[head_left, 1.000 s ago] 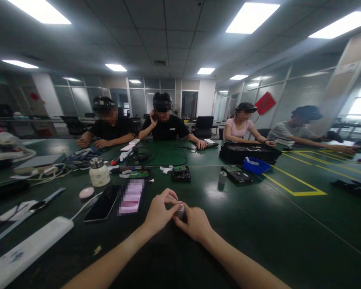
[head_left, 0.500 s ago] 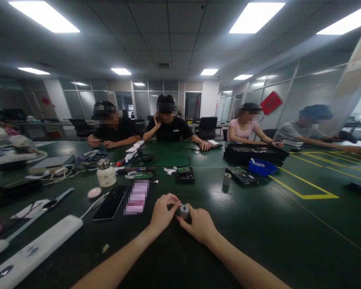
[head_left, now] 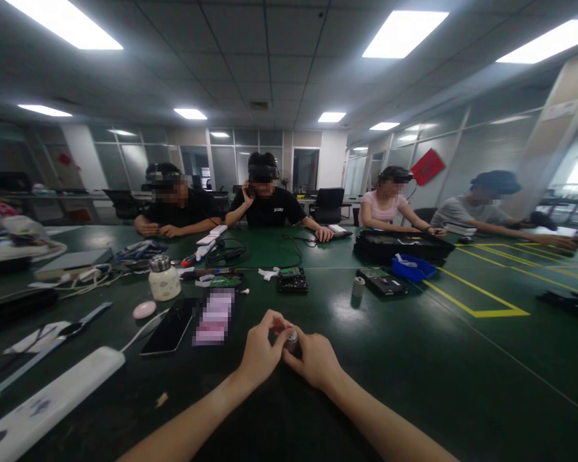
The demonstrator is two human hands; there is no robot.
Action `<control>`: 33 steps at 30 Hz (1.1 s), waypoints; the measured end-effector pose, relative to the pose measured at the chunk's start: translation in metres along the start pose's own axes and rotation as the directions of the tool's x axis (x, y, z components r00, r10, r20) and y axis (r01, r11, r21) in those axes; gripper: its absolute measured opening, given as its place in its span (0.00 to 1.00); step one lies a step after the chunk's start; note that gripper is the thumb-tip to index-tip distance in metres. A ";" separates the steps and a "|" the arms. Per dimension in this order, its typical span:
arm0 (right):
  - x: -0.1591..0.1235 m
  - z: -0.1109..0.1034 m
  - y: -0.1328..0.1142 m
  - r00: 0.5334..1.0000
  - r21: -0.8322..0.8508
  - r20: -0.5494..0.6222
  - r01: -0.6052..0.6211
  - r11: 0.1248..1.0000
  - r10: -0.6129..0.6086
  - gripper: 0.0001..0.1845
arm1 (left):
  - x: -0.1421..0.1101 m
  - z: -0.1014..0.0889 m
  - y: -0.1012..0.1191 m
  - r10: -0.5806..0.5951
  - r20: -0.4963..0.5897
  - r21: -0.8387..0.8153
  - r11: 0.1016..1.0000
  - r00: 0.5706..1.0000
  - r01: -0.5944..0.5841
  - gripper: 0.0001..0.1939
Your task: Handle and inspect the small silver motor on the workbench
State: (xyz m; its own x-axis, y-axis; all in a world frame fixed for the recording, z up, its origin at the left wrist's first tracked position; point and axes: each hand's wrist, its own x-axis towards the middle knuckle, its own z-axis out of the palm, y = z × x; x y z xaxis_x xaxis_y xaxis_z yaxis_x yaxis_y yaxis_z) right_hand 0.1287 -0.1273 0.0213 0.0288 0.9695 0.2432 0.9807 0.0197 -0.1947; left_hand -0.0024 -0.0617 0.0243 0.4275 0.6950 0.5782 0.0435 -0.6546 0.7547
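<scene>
Just in front of me on the green table, a small cylindrical metal motor (head_left: 292,340) stands upright, its round end facing up. My right hand (head_left: 318,362) is wrapped around its right side, thumb in front and fingers behind. My left hand (head_left: 264,346) is closed in a pinch at the motor's top left edge. Whatever lies between those fingertips is too small or hidden to make out. A second similar metal cylinder (head_left: 358,287) stands farther off to the right, beside a black device with a green circuit board (head_left: 383,281).
Left of my hands lie a pixelated phone screen (head_left: 214,317), a black phone (head_left: 168,327), a white bottle (head_left: 164,282) and a long white power strip (head_left: 58,401). Ahead are another black board unit (head_left: 292,281), a blue tray (head_left: 414,269) and a black bin (head_left: 402,247). Several people sit opposite.
My left thumb and fingertips have come closer onto the motor's top, covering more of it. My right hand keeps its hold. The whole view has shifted slightly.
</scene>
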 end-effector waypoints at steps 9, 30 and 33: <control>0.000 -0.003 -0.001 1.000 0.020 0.001 0.004 1.000 -0.004 0.15 | -0.002 0.000 -0.001 0.020 0.025 0.071 0.997 0.999 -0.022 0.04; -0.001 0.002 0.000 1.000 0.000 0.017 -0.008 1.000 0.008 0.19 | -0.001 -0.005 -0.003 0.003 -0.011 0.171 0.985 1.000 -0.002 0.04; -0.001 0.003 0.000 1.000 -0.008 0.015 -0.011 1.000 0.011 0.19 | -0.002 -0.005 -0.005 -0.006 0.004 0.131 0.991 1.000 0.005 0.04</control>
State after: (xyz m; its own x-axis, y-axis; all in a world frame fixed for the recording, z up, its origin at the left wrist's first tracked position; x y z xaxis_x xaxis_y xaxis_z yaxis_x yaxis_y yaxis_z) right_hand 0.1283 -0.1274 0.0182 0.0365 0.9732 0.2272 0.9818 0.0074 -0.1897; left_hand -0.0076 -0.0580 0.0211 0.4307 0.6974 0.5728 0.1636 -0.6845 0.7105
